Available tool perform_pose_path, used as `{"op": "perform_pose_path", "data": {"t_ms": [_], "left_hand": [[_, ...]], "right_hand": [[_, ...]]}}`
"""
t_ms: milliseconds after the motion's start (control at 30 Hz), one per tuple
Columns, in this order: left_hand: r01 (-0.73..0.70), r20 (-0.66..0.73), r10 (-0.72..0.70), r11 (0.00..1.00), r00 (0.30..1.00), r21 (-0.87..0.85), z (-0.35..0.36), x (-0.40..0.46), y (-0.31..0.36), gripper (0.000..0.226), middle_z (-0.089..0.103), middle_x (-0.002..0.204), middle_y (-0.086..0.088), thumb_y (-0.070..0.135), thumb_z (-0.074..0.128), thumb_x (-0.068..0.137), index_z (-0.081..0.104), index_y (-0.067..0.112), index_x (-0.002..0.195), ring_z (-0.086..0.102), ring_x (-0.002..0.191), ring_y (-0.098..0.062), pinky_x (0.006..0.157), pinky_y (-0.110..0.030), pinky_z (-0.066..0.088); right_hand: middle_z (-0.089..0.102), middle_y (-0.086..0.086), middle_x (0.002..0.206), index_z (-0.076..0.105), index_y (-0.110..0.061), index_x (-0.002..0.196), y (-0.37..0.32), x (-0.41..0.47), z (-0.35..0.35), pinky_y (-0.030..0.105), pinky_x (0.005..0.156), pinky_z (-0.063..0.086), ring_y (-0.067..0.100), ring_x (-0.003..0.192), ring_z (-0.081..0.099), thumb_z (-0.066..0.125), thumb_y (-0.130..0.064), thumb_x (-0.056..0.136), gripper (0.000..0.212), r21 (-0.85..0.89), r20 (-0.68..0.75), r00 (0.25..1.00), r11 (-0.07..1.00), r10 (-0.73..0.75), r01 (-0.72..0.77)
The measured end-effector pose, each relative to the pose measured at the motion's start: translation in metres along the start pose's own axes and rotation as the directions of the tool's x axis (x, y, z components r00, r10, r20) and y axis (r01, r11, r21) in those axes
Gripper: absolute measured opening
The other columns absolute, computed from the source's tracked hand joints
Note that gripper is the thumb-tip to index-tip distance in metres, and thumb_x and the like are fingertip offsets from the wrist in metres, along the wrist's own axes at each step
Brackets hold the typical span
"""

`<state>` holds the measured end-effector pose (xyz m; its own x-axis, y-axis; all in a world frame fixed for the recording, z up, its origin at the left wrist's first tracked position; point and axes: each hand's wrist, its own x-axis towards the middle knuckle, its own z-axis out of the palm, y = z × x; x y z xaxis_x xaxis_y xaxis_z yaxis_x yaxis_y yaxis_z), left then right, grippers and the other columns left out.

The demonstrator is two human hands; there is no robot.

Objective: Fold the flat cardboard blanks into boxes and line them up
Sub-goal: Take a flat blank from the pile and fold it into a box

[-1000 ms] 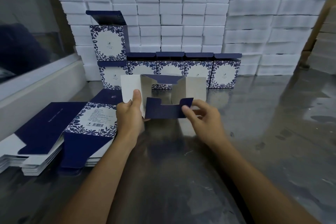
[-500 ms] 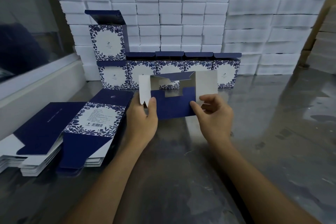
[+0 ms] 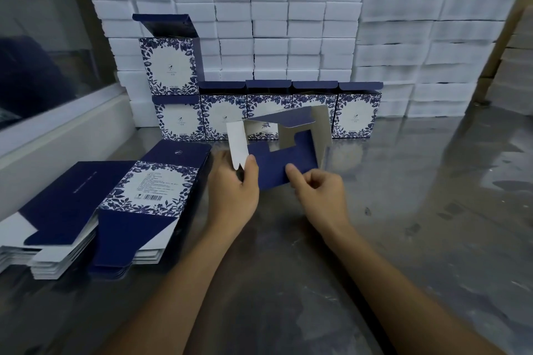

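Fingers of both hands, left hand (image 3: 235, 184) and right hand (image 3: 317, 193), pinch half-formed navy-and-white cardboard box (image 3: 281, 150), held above grey table (image 3: 403, 210), likely tucking bottom flaps before joining row of finished boxes (image 3: 357, 112).

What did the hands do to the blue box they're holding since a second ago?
Both hands, left hand and right hand, kept hold of the half-folded navy-and-white cardboard box and tilted it, its right side rising. The navy bottom flap folded up across the opening. The row of finished blue floral boxes and the stack of flat cardboard blanks stayed put.
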<state>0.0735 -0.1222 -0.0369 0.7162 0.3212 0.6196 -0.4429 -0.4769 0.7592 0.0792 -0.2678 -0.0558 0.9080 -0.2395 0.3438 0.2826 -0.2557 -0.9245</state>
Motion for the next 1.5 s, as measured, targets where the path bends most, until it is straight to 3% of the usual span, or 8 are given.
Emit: {"op": "perform_pose_path", "data": {"t_ms": [100, 233, 367, 533, 733, 900, 1267, 1500], "left_hand": [[0.008, -0.005, -0.008, 1.0, 1.0, -0.012, 0.0, -0.001, 0.0, 0.02, 0.053, 0.074, 0.005, 0.013, 0.06, 0.095, 0.049, 0.024, 0.081, 0.051, 0.067, -0.006, 0.058, -0.013, 0.032], [0.032, -0.014, -0.033, 0.999, 0.999, -0.034, 0.002, 0.0, 0.0, 0.011, 0.056, 0.072, 0.0, 0.014, 0.057, 0.096, 0.052, 0.013, 0.086, 0.054, 0.066, -0.008, 0.057, -0.014, 0.033], [0.021, -0.016, -0.022, 0.998, 1.0, -0.055, 0.002, -0.001, 0.001, 0.034, 0.052, 0.053, 0.011, 0.009, 0.057, 0.095, 0.047, 0.026, 0.068, 0.055, 0.057, 0.009, 0.053, -0.007, 0.037], [0.204, 0.106, -0.191, 0.969, 0.976, -0.142, 0.006, -0.004, -0.005, 0.022, 0.069, 0.072, -0.009, 0.016, 0.057, 0.096, 0.063, 0.009, 0.076, 0.071, 0.072, -0.026, 0.068, -0.049, 0.059], [0.198, 0.105, -0.184, 0.968, 0.977, -0.153, 0.005, -0.005, 0.0, 0.034, 0.065, 0.056, 0.016, 0.019, 0.057, 0.091, 0.055, 0.017, 0.057, 0.061, 0.054, 0.004, 0.054, -0.019, 0.047], [0.237, 0.149, -0.211, 0.954, 0.966, -0.182, 0.005, -0.005, 0.001, 0.028, 0.066, 0.061, 0.003, 0.028, 0.053, 0.085, 0.057, 0.013, 0.062, 0.069, 0.06, -0.02, 0.061, -0.051, 0.059], [0.227, 0.112, -0.211, 0.962, 0.971, -0.151, -0.001, 0.001, 0.0, 0.022, 0.067, 0.06, 0.014, 0.031, 0.053, 0.078, 0.059, 0.023, 0.058, 0.064, 0.059, -0.002, 0.065, -0.048, 0.058], [0.194, 0.123, -0.177, 0.971, 0.977, -0.143, -0.002, 0.001, 0.0, 0.028, 0.065, 0.073, -0.011, 0.026, 0.052, 0.075, 0.06, 0.0, 0.072, 0.065, 0.07, -0.03, 0.063, -0.053, 0.056]], "right_hand": [[0.064, 0.025, 0.068, 0.058, 0.011, 0.065, -0.003, -0.006, 0.003, 0.047, 0.069, 0.054, 0.037, 0.066, 0.061, 0.068, -0.047, 0.091, 0.064, -0.058, 0.091, 0.995, 0.997, -0.04, 0.045], [0.069, 0.017, 0.068, 0.067, 0.007, 0.068, -0.005, -0.011, 0.008, 0.048, 0.073, 0.055, 0.032, 0.068, 0.066, 0.061, -0.055, 0.092, 0.066, -0.156, 0.223, 0.974, 0.984, -0.046, 0.082], [0.068, 0.019, 0.068, 0.069, 0.006, 0.072, -0.006, -0.013, 0.011, 0.05, 0.07, 0.054, 0.034, 0.067, 0.064, 0.057, -0.042, 0.099, 0.056, -0.071, 0.265, 0.958, 0.989, -0.107, 0.13], [0.069, 0.006, 0.066, 0.071, -0.006, 0.069, -0.005, -0.01, 0.011, 0.045, 0.07, 0.055, 0.014, 0.058, 0.061, 0.055, -0.029, 0.103, 0.044, -0.037, 0.241, 0.967, 0.995, -0.083, 0.095], [0.066, 0.012, 0.062, 0.067, -0.004, 0.063, -0.003, -0.011, 0.011, 0.041, 0.064, 0.052, 0.014, 0.054, 0.057, 0.058, -0.043, 0.098, 0.053, -0.073, 0.253, 0.965, 0.994, -0.064, 0.085], [0.065, 0.012, 0.062, 0.066, -0.004, 0.064, -0.003, -0.008, 0.012, 0.04, 0.063, 0.05, 0.015, 0.055, 0.055, 0.054, -0.033, 0.102, 0.05, 0.008, 0.249, 0.968, 0.999, -0.033, 0.032], [0.058, 0.003, 0.053, 0.058, -0.015, 0.054, -0.003, 0.002, 0.002, 0.031, 0.056, 0.044, 0.013, 0.049, 0.05, 0.06, -0.036, 0.099, 0.05, 0.12, 0.057, 0.998, 0.993, 0.004, -0.011], [0.055, -0.006, 0.047, 0.06, -0.009, 0.059, 0.002, 0.007, -0.002, 0.02, 0.049, 0.04, 0.006, 0.044, 0.045, 0.058, -0.024, 0.101, 0.045, 0.129, 0.069, 0.996, 0.99, 0.056, -0.065]]}}
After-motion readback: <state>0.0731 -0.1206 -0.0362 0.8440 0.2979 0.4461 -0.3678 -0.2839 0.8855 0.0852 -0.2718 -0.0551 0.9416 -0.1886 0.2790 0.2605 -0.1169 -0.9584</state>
